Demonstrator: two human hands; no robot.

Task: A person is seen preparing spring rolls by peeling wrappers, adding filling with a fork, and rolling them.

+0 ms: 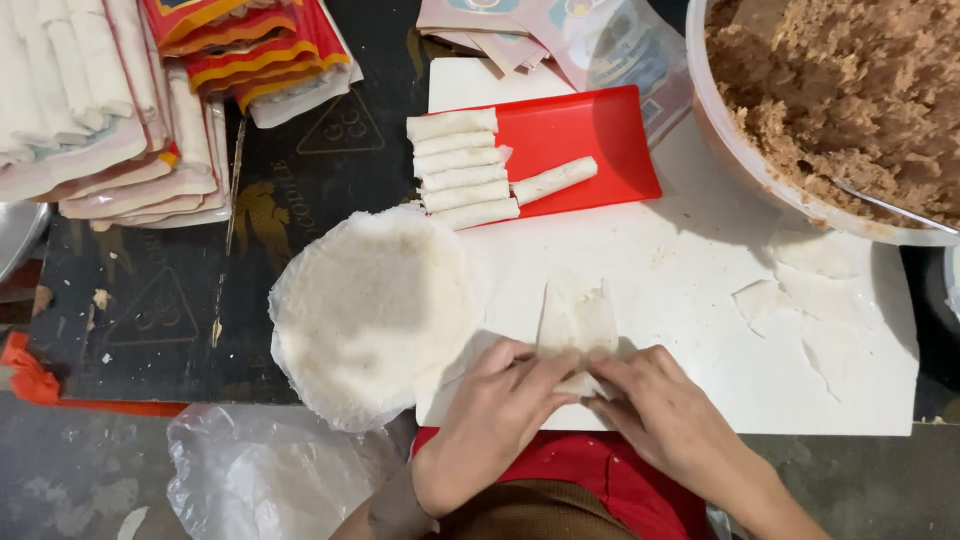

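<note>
The fingers of the left hand [492, 400] and the right hand [655, 405] press together on the near edge of a thin wrapper [577, 318], fingertips pinched down on its folded lower end. The two hands meet at the middle, thumbs tucked under, so the fold itself is partly hidden. The wrapper lies on a white board [700, 300], its sides folded in and its far flap pointing toward 12 o'clock.

At 9 to 10 o'clock from the hands sits a round stack of wrappers [370, 310], overlapping the board's left edge. At 12 o'clock a red tray [590, 135] holds a row of finished rolls [462, 170], with one roll [555, 180] lying askew just beside them. At 1 to 2 o'clock a large bowl [725, 140] holds brown minced filling [850, 90]. Torn wrapper scraps [800, 300] lie at 3 o'clock on the board. Packets of wrappers [120, 110] are stacked at 10 o'clock, well apart.
</note>
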